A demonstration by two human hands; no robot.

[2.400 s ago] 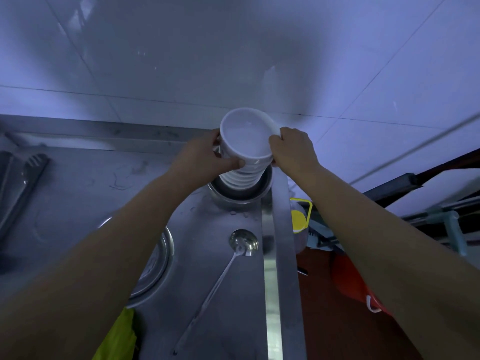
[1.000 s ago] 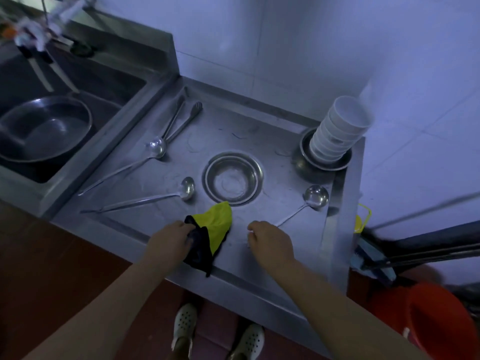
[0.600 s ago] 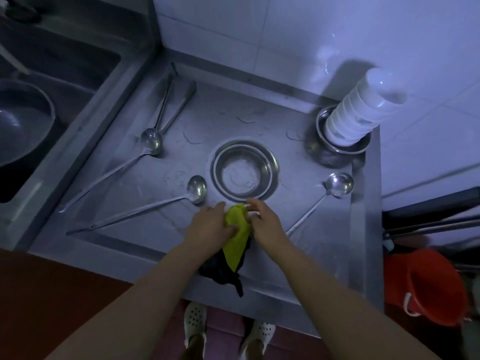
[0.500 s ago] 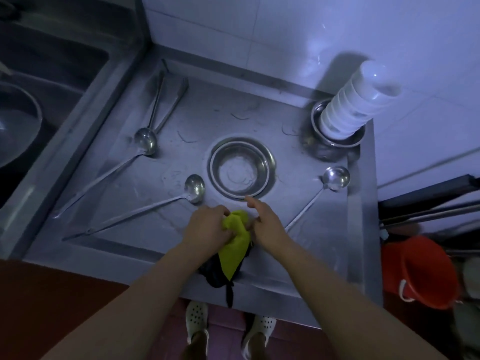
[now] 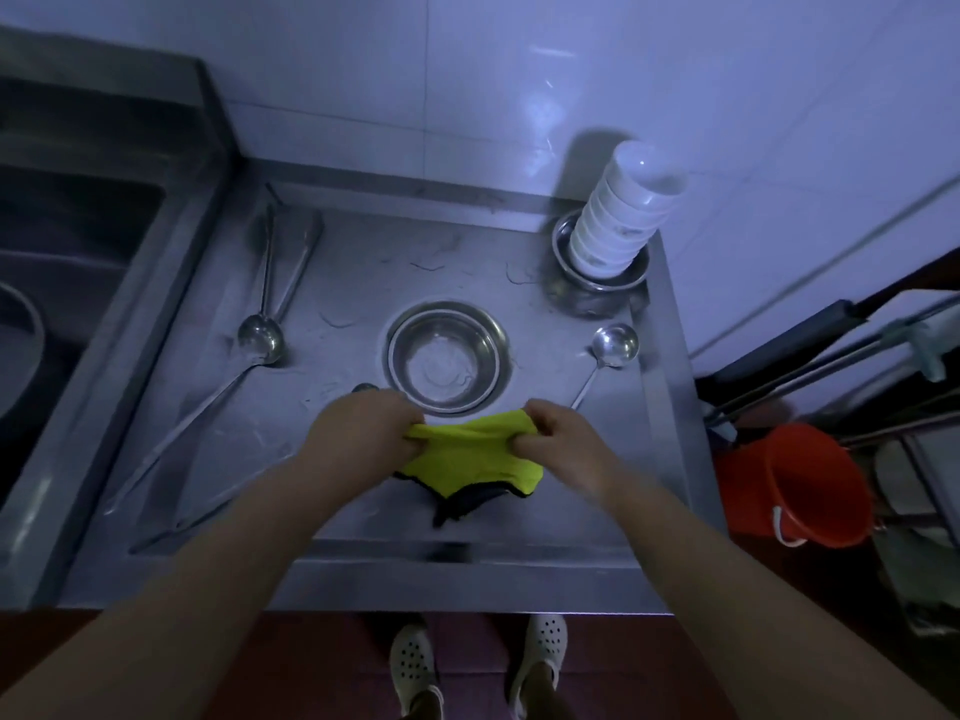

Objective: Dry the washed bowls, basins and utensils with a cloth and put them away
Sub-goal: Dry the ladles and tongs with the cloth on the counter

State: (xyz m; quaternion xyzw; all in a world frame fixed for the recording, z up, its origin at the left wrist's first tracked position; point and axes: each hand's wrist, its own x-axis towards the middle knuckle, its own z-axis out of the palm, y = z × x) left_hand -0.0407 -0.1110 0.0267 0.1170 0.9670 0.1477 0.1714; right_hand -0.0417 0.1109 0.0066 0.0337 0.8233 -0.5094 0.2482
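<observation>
On the steel counter (image 5: pixel 519 283), ladles (image 5: pixel 260 337) lie at the left. Your left hand (image 5: pixel 363 428) and right hand (image 5: pixel 558 433) each pinch an end of the yellow cloth (image 5: pixel 470 459), stretched between them just before a metal bowl (image 5: pixel 444 356). Stacked white bowls (image 5: pixel 618 220) lean at the far right.

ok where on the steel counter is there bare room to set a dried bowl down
Bare steel lies at the back between the crossed ladles and the stack of white bowls, and at the front right past the right hand. The middle is crowded: steel basin, yellow cloth, small ladle.
</observation>
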